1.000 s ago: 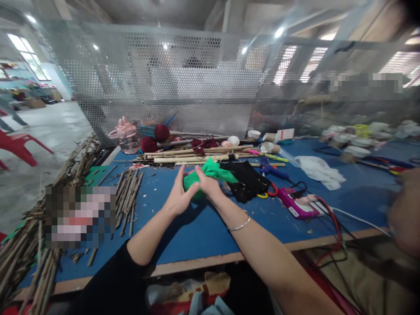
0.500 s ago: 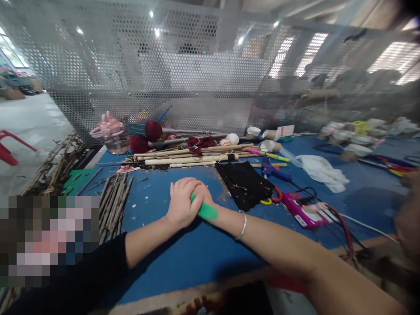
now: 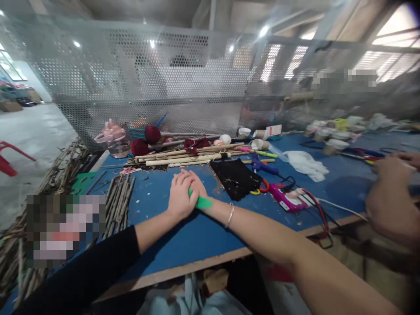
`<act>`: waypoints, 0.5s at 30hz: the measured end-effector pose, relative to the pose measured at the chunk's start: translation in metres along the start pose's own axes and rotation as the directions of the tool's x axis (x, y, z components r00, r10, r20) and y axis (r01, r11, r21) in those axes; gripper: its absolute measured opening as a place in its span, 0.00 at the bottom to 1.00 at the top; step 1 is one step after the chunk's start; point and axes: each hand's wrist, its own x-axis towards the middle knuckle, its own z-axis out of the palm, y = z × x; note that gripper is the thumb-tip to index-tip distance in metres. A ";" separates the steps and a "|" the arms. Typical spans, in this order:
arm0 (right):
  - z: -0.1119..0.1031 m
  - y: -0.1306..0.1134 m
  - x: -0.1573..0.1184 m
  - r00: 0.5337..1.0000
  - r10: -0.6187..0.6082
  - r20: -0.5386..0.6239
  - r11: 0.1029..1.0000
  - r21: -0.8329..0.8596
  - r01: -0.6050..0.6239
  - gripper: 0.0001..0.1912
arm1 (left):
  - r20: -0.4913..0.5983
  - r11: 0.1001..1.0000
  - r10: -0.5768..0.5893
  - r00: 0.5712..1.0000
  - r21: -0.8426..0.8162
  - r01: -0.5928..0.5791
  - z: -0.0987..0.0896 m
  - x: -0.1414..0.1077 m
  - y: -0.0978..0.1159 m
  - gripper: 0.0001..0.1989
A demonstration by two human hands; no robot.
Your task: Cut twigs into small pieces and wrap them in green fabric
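My left hand (image 3: 181, 196), in a black sleeve, lies across my right hand (image 3: 199, 187) above the blue table. Its thumb wraps over the back of the right hand, so the left is closed on it. The right hand's fingers are mostly hidden under the left. A bright green patch (image 3: 204, 202) covers part of the right hand near the wrist, and a silver bracelet (image 3: 231, 215) circles that forearm. No tool or material shows in either hand. Nearest on the right lies a black cloth (image 3: 236, 178); a bundle of thin twigs (image 3: 118, 203) lies left.
Wooden sticks (image 3: 193, 155) and dark red yarn balls (image 3: 152, 134) lie before a perforated metal screen (image 3: 157, 78). A blue glue gun (image 3: 260, 164), purple power strip (image 3: 288, 197) with cables and white cloth (image 3: 306, 165) sit right. Another person's hand (image 3: 390, 183) is at far right.
The camera view has shifted, bringing more of the table's front edge and the other person's arm into sight. My hands stay together, the left over the right.
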 end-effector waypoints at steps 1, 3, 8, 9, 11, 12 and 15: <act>0.001 -0.001 -0.007 0.998 -0.036 0.043 0.997 -0.070 0.039 0.21 | 0.014 0.999 0.037 0.999 0.008 -0.037 -0.003 -0.013 0.004 0.17; 0.002 0.001 -0.015 0.989 -0.086 0.120 0.971 -0.213 0.110 0.25 | 0.050 0.999 0.032 0.998 0.030 -0.034 -0.007 -0.028 0.007 0.18; 0.006 0.023 0.005 0.960 -0.119 0.253 0.893 -0.397 0.215 0.25 | 0.155 0.992 -0.114 0.981 0.078 0.103 -0.002 -0.006 -0.005 0.17; 0.006 0.029 0.014 0.958 -0.117 0.260 0.886 -0.408 0.219 0.25 | 0.168 0.990 -0.133 0.977 0.071 0.122 0.002 0.003 -0.009 0.17; 0.005 0.042 0.032 0.956 -0.111 0.270 0.882 -0.417 0.220 0.25 | 0.171 0.986 -0.162 0.972 0.054 0.155 0.009 0.021 -0.018 0.16; 0.005 0.048 0.040 0.957 -0.109 0.267 0.884 -0.415 0.216 0.26 | 0.161 0.984 -0.177 0.971 0.046 0.172 0.013 0.028 -0.023 0.16; 0.005 0.063 0.058 0.968 -0.107 0.226 0.912 -0.365 0.186 0.27 | 0.126 0.979 -0.202 0.971 0.006 0.202 0.022 0.043 -0.034 0.15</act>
